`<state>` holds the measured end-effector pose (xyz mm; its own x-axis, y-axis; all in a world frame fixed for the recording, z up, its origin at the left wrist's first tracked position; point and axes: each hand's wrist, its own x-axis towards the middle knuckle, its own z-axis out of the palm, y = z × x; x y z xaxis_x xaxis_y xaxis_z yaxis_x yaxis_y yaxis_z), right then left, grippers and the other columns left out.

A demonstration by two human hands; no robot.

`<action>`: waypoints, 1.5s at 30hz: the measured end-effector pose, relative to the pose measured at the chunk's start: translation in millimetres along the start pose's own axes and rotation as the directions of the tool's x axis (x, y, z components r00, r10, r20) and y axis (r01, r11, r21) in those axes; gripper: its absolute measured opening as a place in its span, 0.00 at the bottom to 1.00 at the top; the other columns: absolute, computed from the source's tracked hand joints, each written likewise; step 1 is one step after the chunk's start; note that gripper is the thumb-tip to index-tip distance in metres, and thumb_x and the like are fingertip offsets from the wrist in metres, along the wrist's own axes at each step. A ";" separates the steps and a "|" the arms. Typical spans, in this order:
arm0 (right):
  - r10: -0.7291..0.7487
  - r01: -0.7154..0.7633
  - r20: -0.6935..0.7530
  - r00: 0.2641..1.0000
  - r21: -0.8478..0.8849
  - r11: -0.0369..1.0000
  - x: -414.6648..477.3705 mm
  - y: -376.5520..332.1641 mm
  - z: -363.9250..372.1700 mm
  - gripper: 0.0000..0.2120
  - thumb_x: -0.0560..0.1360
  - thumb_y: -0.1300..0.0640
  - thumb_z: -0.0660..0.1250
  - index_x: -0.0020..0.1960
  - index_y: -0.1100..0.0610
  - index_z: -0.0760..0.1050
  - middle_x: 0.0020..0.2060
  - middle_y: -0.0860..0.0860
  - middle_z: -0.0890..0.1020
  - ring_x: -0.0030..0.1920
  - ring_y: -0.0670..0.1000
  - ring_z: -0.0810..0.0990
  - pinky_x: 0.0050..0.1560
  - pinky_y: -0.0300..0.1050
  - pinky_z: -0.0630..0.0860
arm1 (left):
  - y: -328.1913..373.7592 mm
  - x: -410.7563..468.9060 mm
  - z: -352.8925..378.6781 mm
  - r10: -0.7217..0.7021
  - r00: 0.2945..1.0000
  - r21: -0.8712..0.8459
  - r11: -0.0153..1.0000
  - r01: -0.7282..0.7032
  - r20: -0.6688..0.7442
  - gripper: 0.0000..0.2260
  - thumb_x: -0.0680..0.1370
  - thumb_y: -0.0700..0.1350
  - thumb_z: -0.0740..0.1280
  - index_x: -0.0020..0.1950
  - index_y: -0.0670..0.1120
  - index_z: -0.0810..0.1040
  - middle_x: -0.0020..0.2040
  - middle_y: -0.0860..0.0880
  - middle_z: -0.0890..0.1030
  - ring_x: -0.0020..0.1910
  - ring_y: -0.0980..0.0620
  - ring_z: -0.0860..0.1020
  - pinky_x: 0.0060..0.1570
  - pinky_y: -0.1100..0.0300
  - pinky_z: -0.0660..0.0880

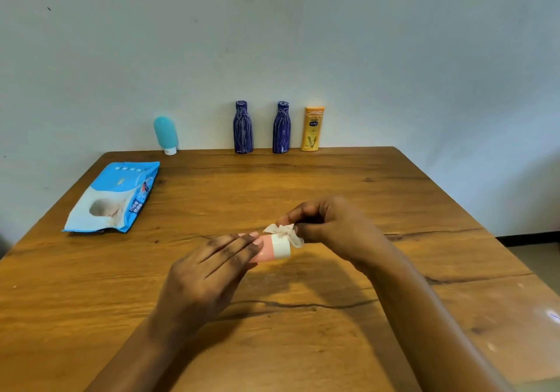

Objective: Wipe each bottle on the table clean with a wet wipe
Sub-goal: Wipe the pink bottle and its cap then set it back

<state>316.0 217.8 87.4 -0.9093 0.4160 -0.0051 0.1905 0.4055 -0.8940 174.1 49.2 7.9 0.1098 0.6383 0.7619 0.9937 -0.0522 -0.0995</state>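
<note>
The left hand (209, 273) is closed around the pink bottle (263, 252), fingers laid along its body and the thumb hidden beneath; the bottle is held on its side just above the table (333, 185), its white cap (280, 246) turned to the right. Against that cap the wet wipe (283, 233) is pressed, bunched small and pinched between the fingertips of the right hand (333, 228), just right of the pink bottle.

Several slips can be foreseen. Much of the pink bottle's body is covered by the holding fingers, so that part could be left unwiped unless the bottle is turned; a smooth, damp body could slide out of a light hold and roll across the table. With the wipe crumpled so tightly, little clean surface is offered. Rubbing at the cap could loosen it.

Far left of the pink bottle and a little behind it, a wipes pack (112, 197) lies flat; whether it is open, and how many wipes remain, cannot be told. Well behind the pink bottle, along the wall, a teal bottle (165, 132) is stood on its cap; then two blue bottles (243, 128) (281, 128) and a yellow bottle (313, 129), upright and capped; all are opaque, so their contents cannot be judged.
</note>
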 end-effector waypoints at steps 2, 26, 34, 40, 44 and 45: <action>-0.189 0.141 -0.089 0.978 -0.389 0.911 -6.4 -2.8 10.4 0.11 0.75 0.64 0.65 0.53 0.52 0.79 0.50 0.43 0.79 0.49 0.41 0.76 0.49 0.31 0.74 | -0.8 -1.5 2.4 -0.040 0.999 0.009 0.999 0.039 0.025 0.14 0.77 0.43 0.65 0.62 0.42 0.75 0.58 0.45 0.81 0.56 0.50 0.77 0.55 0.60 0.73; -0.547 0.520 -0.451 0.705 -0.196 0.831 -5.2 15.8 25.7 0.13 0.71 0.69 0.68 0.53 0.58 0.80 0.50 0.50 0.81 0.53 0.43 0.79 0.51 0.38 0.77 | 26.2 20.8 7.5 -0.805 0.560 -0.776 0.221 0.591 0.197 0.19 0.69 0.32 0.69 0.51 0.56 0.81 0.45 0.65 0.83 0.48 0.64 0.80 0.43 0.71 0.76; -0.344 0.305 -0.356 0.869 -0.162 0.938 -2.1 8.3 9.1 0.13 0.72 0.69 0.68 0.50 0.53 0.82 0.45 0.39 0.80 0.51 0.38 0.77 0.48 0.29 0.73 | 15.3 10.3 11.0 -0.827 0.512 -0.790 0.146 0.595 0.233 0.14 0.70 0.38 0.74 0.50 0.54 0.80 0.46 0.60 0.84 0.47 0.61 0.81 0.41 0.69 0.77; -0.398 0.364 -0.277 0.875 -0.165 0.916 7.1 -2.6 24.4 0.13 0.72 0.69 0.67 0.50 0.54 0.82 0.46 0.42 0.80 0.51 0.39 0.78 0.50 0.32 0.75 | 12.5 15.8 8.7 -0.842 0.479 -0.829 0.070 0.555 0.250 0.12 0.64 0.46 0.77 0.47 0.53 0.83 0.46 0.55 0.85 0.46 0.57 0.81 0.39 0.68 0.76; -0.323 0.303 -0.310 0.894 -0.112 0.946 7.4 2.5 18.1 0.14 0.72 0.69 0.67 0.48 0.53 0.82 0.44 0.40 0.81 0.49 0.38 0.78 0.44 0.33 0.75 | 7.1 16.3 6.6 -0.859 0.441 -0.830 0.036 0.556 0.259 0.12 0.67 0.48 0.76 0.49 0.52 0.83 0.45 0.57 0.85 0.45 0.59 0.81 0.38 0.70 0.76; -0.319 0.304 -0.347 0.882 -0.098 0.948 10.7 2.1 18.1 0.13 0.72 0.69 0.67 0.48 0.53 0.82 0.45 0.40 0.81 0.49 0.38 0.78 0.43 0.33 0.75 | 7.2 17.1 7.8 -0.851 0.454 -0.826 0.043 0.562 0.265 0.11 0.69 0.41 0.74 0.49 0.51 0.81 0.44 0.57 0.85 0.44 0.60 0.81 0.37 0.70 0.76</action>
<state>300.0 208.4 77.4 -0.7344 0.5199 0.4363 -0.0599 0.5907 -0.8046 182.9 65.7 15.2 -0.8018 0.5375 0.2610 0.1238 -0.2779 0.9526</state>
